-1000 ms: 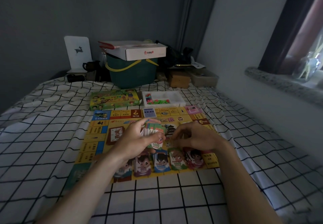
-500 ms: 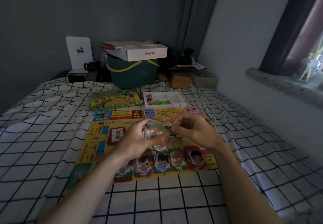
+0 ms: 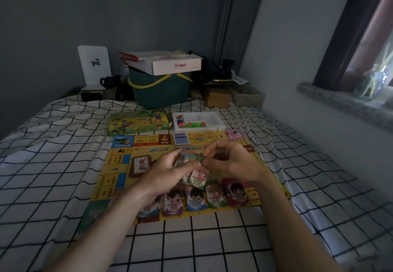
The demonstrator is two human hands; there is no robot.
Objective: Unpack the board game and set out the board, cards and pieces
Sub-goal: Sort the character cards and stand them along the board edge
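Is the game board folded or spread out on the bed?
Spread out. The game board lies flat on the checked sheet, with its yellow border squares showing along the far, left and near sides.

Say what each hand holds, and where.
Left hand grips the card stack round its sides; right hand pinches the top card's right edge.

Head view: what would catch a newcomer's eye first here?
Two hands meet over the middle of a yellow game board spread on a checked bedsheet: the left hand grips a stack of cards and the right hand pinches at its top. Along the board's near edge lies a row of cartoon-faced money cards. Beyond the far edge sit the green game box and a white tray of coloured pieces.
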